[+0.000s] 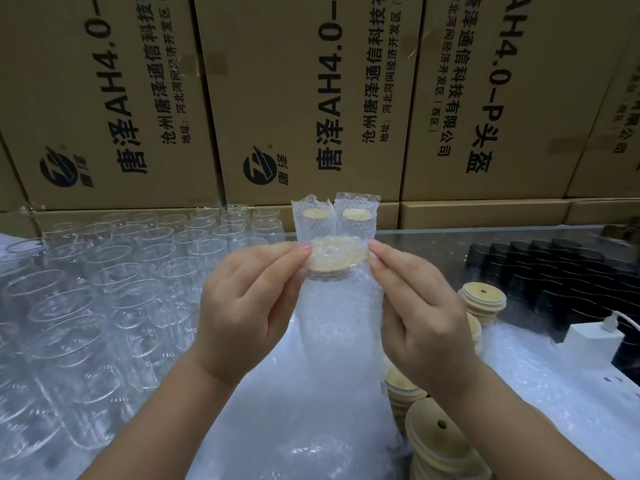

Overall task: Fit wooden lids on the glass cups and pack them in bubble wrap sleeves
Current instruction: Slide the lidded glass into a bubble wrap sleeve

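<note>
Cardboard boxes (pixel 294 98) behind; L hand (pixel 242 306) & R hand (pixel 422 306) pinch bubble-wrap sleeve (pixel 341 317) round lidded cup (pixel 334 258).

Lidded cup in a bubble wrap sleeve (pixel 341 317), held upright at centre.
Its round, pale wooden lid (pixel 335 258) shows through the wrap at the top, where the left hand (pixel 242 306) and right hand (pixel 422 306) pinch the sleeve's edges. Two packed cups (pixel 313 218) stand just behind. Bare glass cups (pixel 104 289) stand in rows at left; stacked lids (pixel 481 296), each with a small hole, sit at right.
</note>
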